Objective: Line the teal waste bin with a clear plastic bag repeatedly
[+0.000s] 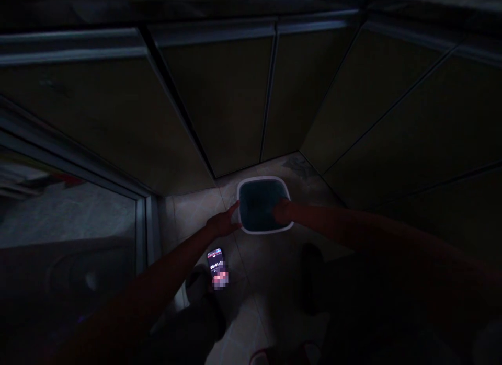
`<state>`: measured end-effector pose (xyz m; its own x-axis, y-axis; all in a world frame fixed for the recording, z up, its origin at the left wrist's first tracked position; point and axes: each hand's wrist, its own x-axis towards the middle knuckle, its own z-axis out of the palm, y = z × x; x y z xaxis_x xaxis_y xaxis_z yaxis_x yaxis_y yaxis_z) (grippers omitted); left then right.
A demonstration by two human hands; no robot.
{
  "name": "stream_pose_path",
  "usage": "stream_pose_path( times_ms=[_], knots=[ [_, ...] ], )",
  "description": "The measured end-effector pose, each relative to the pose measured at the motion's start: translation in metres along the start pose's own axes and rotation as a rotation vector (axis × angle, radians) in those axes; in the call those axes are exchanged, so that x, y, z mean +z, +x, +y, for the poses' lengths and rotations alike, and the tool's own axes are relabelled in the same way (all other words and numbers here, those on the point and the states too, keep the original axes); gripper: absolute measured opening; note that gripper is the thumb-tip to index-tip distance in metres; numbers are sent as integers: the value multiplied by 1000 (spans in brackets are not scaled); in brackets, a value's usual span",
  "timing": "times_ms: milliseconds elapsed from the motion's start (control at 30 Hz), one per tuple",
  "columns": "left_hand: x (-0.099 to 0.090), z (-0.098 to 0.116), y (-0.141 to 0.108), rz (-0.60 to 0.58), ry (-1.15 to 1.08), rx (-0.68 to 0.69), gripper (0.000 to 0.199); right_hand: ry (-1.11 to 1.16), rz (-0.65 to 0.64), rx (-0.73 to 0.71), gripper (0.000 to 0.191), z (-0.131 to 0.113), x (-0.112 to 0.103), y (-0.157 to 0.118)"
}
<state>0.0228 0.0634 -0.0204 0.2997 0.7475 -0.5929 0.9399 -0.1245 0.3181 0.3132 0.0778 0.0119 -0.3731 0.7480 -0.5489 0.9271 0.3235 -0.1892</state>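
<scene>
On the tiled floor stands a rounded rectangular tub [265, 232] with a white rim and a dark teal inside. Whether the teal is water, a liner or the tub's own colour, I cannot tell. My left hand [225, 221] holds the tub's left side, thumb and fingers spread against its wall. Over the right rim reaches my right hand [283, 211], bent down into the tub. Its fingers are dim, and whatever they touch inside is too dark to make out.
The room is very dark. A lit phone [215, 265] showing a timer lies left of the tub, near my foot. Cabinet doors [219, 98] rise behind, and dark panels [411, 109] stand on the right. A metal door frame [146, 229] is at the left.
</scene>
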Motion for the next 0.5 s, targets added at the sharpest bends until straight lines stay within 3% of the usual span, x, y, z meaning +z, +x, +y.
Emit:
stream_pose_path(
  times_ms=[100, 233, 333, 400, 500],
  knots=[
    [-3, 9, -8, 14, 26, -30, 103, -323, -191, -116, 25, -11, -14, -8],
    [-11, 31, -27, 149, 35, -64, 90, -228, -44, -142, 39, 8, -14, -62],
    [-13, 59, -44, 331, -130, -20, 43, 4, 65, -146, 33, 24, 0, -96],
    [-6, 79, -55, 407, -281, 41, 18, 141, 105, -144, 29, 28, 11, -106],
    [17, 101, -72, 458, -447, 119, 18, 199, 152, -119, 27, 27, 24, -108]
  ],
)
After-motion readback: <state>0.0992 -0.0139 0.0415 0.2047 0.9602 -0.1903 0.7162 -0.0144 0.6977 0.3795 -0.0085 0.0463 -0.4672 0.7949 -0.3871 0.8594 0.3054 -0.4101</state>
